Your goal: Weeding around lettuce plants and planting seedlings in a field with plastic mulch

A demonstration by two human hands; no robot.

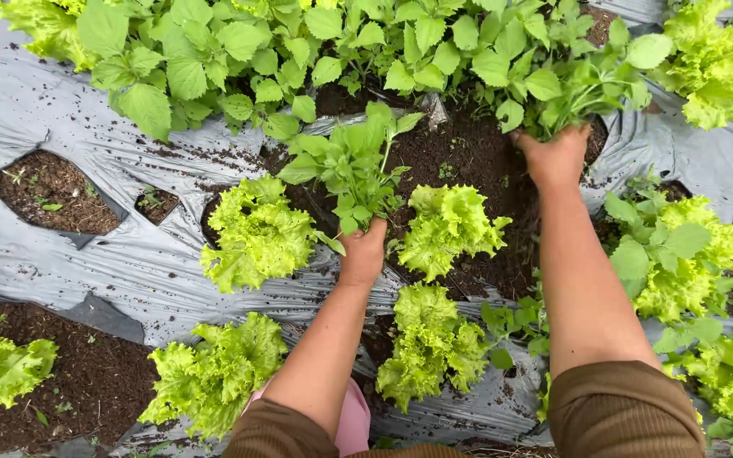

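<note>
Glossy wrinkled plastic mulch sheet [86, 263], crumbly soil [468, 153]

Both hands [365, 253] [556, 155] outstretched, fingers closed

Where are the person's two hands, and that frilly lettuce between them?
left hand [363, 253], head view, back of the hand
right hand [556, 158], head view, back of the hand
frilly lettuce [449, 227], head view, middle leaves

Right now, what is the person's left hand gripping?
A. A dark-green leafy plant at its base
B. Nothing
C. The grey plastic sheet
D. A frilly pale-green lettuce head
A: the left hand is closed around the base of the dark-green leafy plant, between two frilly lettuces.
</note>
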